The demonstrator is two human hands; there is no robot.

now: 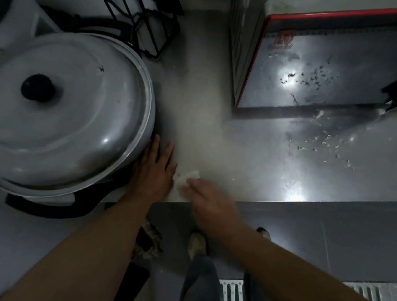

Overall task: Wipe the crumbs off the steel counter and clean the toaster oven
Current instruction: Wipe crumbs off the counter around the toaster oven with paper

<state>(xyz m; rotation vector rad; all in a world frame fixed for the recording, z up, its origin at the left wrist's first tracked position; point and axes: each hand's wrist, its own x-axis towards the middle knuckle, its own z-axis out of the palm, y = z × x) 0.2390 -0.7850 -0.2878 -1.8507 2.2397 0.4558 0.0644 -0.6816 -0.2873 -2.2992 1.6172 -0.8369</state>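
The left hand [154, 170] lies flat with fingers straight on the steel desk [251, 159], just beside the big lidded pot [62, 116], while the blurred right hand [208, 207] grips a white tissue [185, 179] at the desk's near edge. Pale crumbs [323, 146] lie scattered well to the right, in front of the red-trimmed toaster oven [318, 62], whose open door also carries dark crumbs [317, 79].

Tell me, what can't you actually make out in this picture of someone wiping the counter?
Head view only:
- Right hand: motion-blurred, so its grip on the white wipe is unclear.
- Toaster oven: cut off by the top and right edges; red label too blurred to read.
- Pot: lid hides the contents.
- Crumbs: too small to identify.
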